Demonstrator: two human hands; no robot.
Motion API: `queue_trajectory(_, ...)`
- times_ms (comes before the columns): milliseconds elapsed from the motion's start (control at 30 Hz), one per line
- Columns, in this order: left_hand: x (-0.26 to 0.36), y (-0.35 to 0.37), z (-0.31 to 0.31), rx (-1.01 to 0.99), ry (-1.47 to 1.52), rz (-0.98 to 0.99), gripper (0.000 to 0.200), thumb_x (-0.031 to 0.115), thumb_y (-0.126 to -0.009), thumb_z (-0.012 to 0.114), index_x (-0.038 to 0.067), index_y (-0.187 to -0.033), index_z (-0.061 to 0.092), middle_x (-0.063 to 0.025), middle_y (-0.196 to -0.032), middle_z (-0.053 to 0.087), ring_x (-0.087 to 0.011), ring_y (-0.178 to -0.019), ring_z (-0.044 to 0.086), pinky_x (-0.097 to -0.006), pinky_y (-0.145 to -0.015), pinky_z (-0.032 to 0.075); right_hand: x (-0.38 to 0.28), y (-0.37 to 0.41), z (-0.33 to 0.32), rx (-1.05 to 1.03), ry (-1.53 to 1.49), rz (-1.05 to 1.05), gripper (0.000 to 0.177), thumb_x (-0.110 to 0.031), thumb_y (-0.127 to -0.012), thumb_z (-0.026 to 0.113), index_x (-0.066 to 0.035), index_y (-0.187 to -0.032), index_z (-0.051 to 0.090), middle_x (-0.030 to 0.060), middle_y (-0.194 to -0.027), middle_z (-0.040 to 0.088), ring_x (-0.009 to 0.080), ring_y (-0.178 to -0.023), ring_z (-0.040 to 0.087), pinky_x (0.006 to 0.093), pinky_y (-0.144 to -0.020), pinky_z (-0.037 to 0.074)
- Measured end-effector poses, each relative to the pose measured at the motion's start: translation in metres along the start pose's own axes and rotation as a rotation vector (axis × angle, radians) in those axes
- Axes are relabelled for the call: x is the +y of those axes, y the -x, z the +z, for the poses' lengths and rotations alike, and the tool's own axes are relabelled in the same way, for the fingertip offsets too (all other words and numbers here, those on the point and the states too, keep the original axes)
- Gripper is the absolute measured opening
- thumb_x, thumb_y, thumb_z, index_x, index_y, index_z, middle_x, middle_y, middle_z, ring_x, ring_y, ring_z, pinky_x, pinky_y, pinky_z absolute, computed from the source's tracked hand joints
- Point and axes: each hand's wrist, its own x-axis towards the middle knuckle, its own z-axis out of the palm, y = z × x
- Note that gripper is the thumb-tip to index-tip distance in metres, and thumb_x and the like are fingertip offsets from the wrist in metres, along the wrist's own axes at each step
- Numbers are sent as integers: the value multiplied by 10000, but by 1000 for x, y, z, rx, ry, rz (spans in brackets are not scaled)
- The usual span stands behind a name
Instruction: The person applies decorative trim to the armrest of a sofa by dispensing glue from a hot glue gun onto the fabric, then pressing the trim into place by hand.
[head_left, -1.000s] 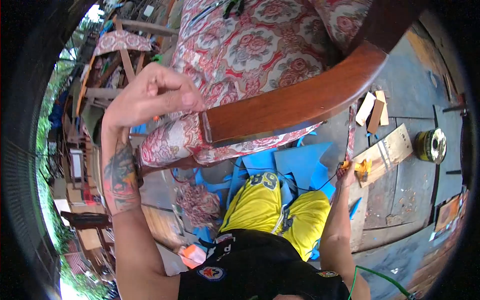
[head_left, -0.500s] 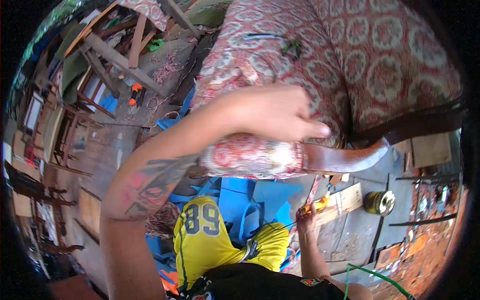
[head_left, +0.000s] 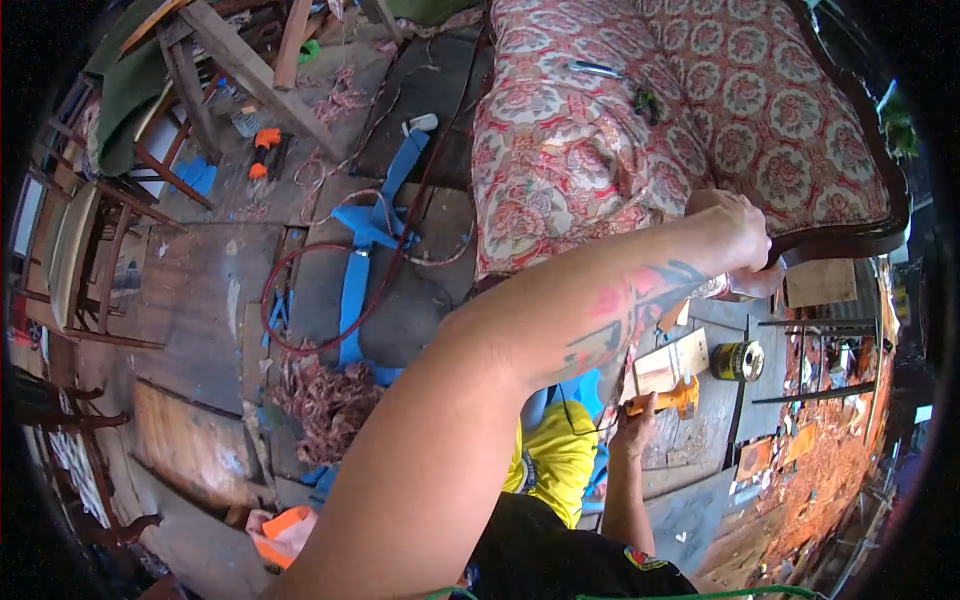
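My left hand (head_left: pixel 730 225) is at the front of the armrest of a sofa covered in red-and-cream floral fabric (head_left: pixel 545 190). Its fingers are curled closed on the fabric, partly hidden behind the knuckles, just above the shiny wooden arm end (head_left: pixel 757 283). My left forearm crosses in front of the armrest and hides much of it. Lower down, my right hand (head_left: pixel 634 430) is wrapped around the handle of a yellow staple gun (head_left: pixel 680 398) with a black cord or hose.
A pale board (head_left: pixel 665 365) and an open tin (head_left: pixel 737 361) lie beyond the staple gun. On the seat are a light-coloured tool (head_left: pixel 595 69) and a dark green item (head_left: pixel 647 104). Blue strips (head_left: pixel 354 290), a red hose (head_left: pixel 268 305) and tangled fibre (head_left: pixel 325 410) cover the floor at left.
My left hand has moved right along the armrest to its front end, its fingers now curled. The view has shifted left, showing more floor. The staple gun has turned in my right hand.
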Motion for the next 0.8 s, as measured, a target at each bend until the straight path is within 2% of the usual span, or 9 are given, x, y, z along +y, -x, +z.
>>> queue_trajectory(33,1,4,5,-24,21,-11,591,492,-1061,581,-25,-1281,762,-295,-1303,729,-439,-1246,700,-598,-986,551,-19,18,10,-3,-2,38,375,-486,-1031,738,-127,-998,634,34,-867,665,159,-748,646,325,-675,555)
queue_trajectory(100,-2,17,16,181,-110,69,524,476,-1021,627,-4,-1099,824,-242,-1123,791,-377,-1040,774,-579,-764,575,-57,51,24,-24,-71,104,362,-484,-1033,735,-134,-1013,642,22,-884,674,164,-768,655,330,-702,559)
queue_trajectory(133,-4,18,21,159,-98,46,524,476,-1021,627,-4,-1099,824,-242,-1123,791,-377,-1040,774,-579,-764,575,-77,69,31,-21,-107,132,357,-483,-1034,735,-137,-1019,646,16,-889,675,165,-777,658,334,-719,563)
queue_trajectory(200,-2,5,29,223,-133,57,482,465,-985,660,19,-972,841,-211,-991,804,-331,-890,785,-535,-599,530,-105,88,20,-174,-176,197,322,-455,-1057,710,-137,-1040,665,20,-924,707,182,-824,689,358,-768,587)
queue_trajectory(333,15,0,17,-13,-96,-29,499,479,-1026,619,31,-1076,833,-207,-1070,795,-319,-1033,757,-582,-850,482,-169,137,-1,-43,-28,365,347,-465,-1078,670,-118,-1095,671,26,-925,704,207,-872,691,397,-825,579)
queue_trajectory(367,15,1,11,-98,-41,-38,495,459,-1065,567,40,-1131,822,-206,-1126,784,-326,-1075,733,-593,-948,416,-181,146,-6,16,-32,377,345,-461,-1081,666,-117,-1101,678,27,-950,709,213,-880,696,410,-842,581)
queue_trajectory(533,22,5,13,-184,-49,-117,492,431,-1090,527,36,-1145,815,-221,-1158,774,-370,-1069,718,-598,-994,409,-216,173,-38,79,-106,478,330,-447,-1087,658,-118,-1097,688,29,-989,722,199,-910,705,398,-841,614)
queue_trajectory(733,29,25,4,-139,-2,-200,623,488,-1127,457,-41,-1161,783,-307,-1284,718,-467,-1286,639,-660,-1194,345,-212,188,-78,67,-109,585,322,-429,-1094,647,-109,-1055,672,50,-939,706,217,-829,693,419,-763,614)
queue_trajectory(800,25,28,9,-76,27,-202,656,520,-1118,465,-55,-1155,779,-326,-1245,723,-477,-1271,649,-622,-1163,419,-209,196,-95,40,-119,617,328,-447,-1092,643,-124,-1044,673,33,-943,693,223,-839,686,408,-775,589)
